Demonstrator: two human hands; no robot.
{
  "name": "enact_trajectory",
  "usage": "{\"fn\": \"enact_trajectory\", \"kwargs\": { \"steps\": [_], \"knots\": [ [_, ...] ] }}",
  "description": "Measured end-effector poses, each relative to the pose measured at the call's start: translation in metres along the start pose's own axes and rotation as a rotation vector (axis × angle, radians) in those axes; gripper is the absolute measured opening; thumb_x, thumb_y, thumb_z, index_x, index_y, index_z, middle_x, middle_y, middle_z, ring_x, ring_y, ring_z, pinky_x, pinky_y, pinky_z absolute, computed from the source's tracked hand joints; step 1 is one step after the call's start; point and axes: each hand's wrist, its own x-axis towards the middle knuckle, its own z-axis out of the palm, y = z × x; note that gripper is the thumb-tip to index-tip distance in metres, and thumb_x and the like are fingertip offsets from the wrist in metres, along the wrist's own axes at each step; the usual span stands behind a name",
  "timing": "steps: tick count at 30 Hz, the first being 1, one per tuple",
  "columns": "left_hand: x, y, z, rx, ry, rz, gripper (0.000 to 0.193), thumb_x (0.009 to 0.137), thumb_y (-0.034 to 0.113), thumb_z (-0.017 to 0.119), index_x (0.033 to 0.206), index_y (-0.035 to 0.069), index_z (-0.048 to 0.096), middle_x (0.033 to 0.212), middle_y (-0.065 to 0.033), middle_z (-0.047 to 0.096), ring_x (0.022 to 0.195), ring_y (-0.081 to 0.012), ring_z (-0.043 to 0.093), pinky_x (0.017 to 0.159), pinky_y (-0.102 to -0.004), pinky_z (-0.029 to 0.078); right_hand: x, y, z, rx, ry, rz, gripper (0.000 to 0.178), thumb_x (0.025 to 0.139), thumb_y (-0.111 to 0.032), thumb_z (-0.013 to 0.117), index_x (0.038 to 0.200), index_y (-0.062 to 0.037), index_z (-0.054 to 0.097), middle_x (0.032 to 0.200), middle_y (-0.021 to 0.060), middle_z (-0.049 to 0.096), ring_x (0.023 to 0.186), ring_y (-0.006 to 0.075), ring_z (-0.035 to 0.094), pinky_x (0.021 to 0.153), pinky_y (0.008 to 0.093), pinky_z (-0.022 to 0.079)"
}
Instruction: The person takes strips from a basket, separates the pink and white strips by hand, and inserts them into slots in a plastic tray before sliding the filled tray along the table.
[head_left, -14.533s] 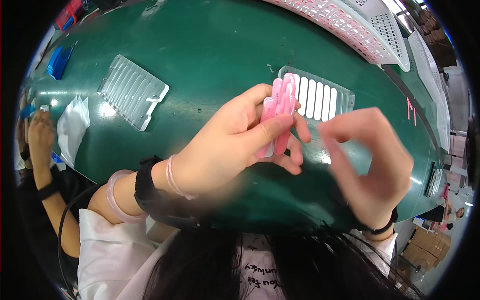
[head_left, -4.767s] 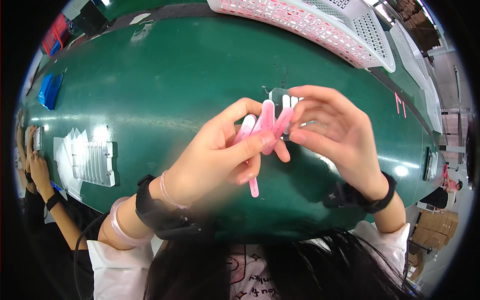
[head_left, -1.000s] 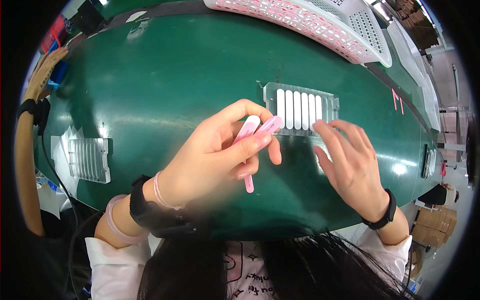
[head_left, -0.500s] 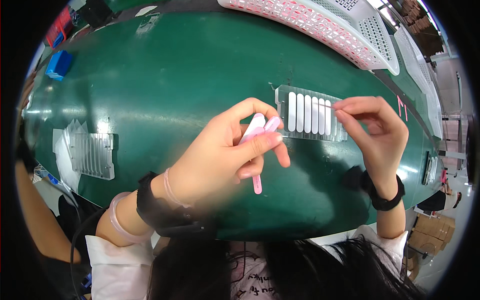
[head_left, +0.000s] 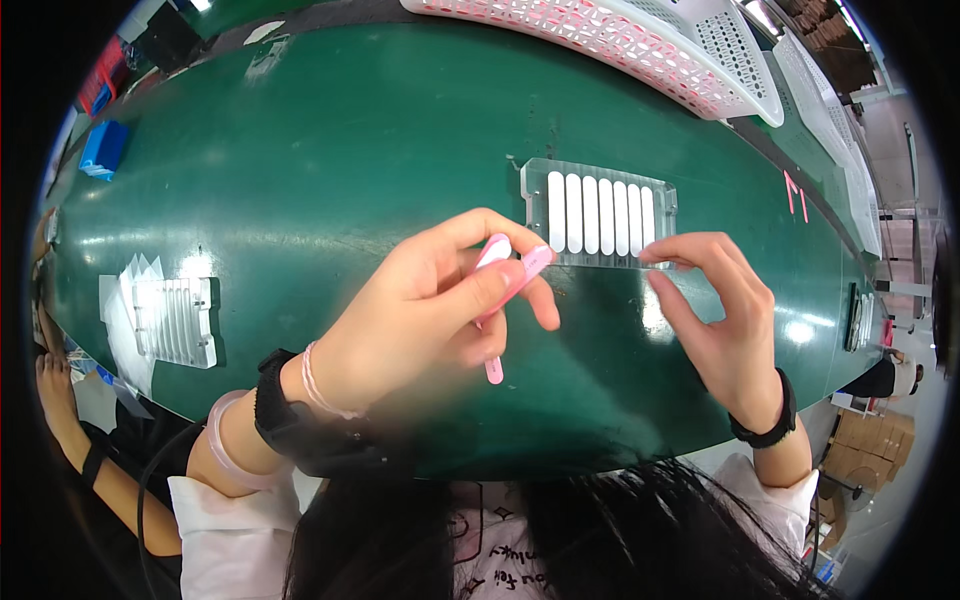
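Note:
My left hand (head_left: 430, 295) is closed around a few small pink-and-white nail files (head_left: 537, 262), fanned out at different angles. One pink end sticks out below its fingers. Ahead and to the right lies a clear slotted acrylic tray (head_left: 537, 205), with several white nail files (head_left: 592, 215) side by side in its slots. My right hand (head_left: 722, 315) is at the tray's near right corner. Its thumb and index finger are apart with nothing visible between them, and the fingertips touch or almost touch the tray edge.
Another clear slotted tray (head_left: 190, 325) rests on the left over thin white sheets (head_left: 120, 320). A blue block (head_left: 103, 150) sits at the far left. White perforated baskets (head_left: 690, 85) line the back right. Two pink strips (head_left: 795, 197) lie near the right edge. Another person's arm (head_left: 130, 505) shows lower left.
My right hand has let go of the thin file it was pinching, and one more white file shows in the tray. That hand has come down to the tray's near edge. The left hand still holds its files.

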Motion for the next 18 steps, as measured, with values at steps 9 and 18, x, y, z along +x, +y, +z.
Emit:
{"fn": "enact_trajectory", "kwargs": {
  "steps": [9, 18],
  "knots": [
    [-0.001, 0.001, 0.001, 0.044, -0.050, 0.002, 0.017, 0.090, 0.012, 0.038, 0.103, 0.001, 0.042, 0.081, -0.0150, 0.059, 0.040, -0.0038, 0.038, 0.036, -0.0153, 0.026, 0.031, -0.028, 0.017, 1.133, -0.114, 0.459, 0.009, 0.076, -0.002, 0.060, 0.082, 0.0043, 0.056, 0.078, 0.0069, 0.060, 0.070, 0.0099, 0.057, 0.061, 0.0206, 0.047],
    [0.000, -0.002, -0.008, -0.073, 0.010, -0.018, 0.024, 0.091, 0.019, 0.035, 0.102, 0.000, 0.045, 0.067, -0.0032, 0.048, 0.040, -0.0016, 0.026, 0.037, -0.0161, 0.022, 0.011, 0.033, 0.000, -0.237, 0.031, -0.343, 0.021, 0.062, 0.005, 0.061, 0.081, 0.0001, 0.055, 0.080, 0.0086, 0.058, 0.077, 0.0250, 0.055, 0.064, 0.0333, 0.045]
  ]
}}
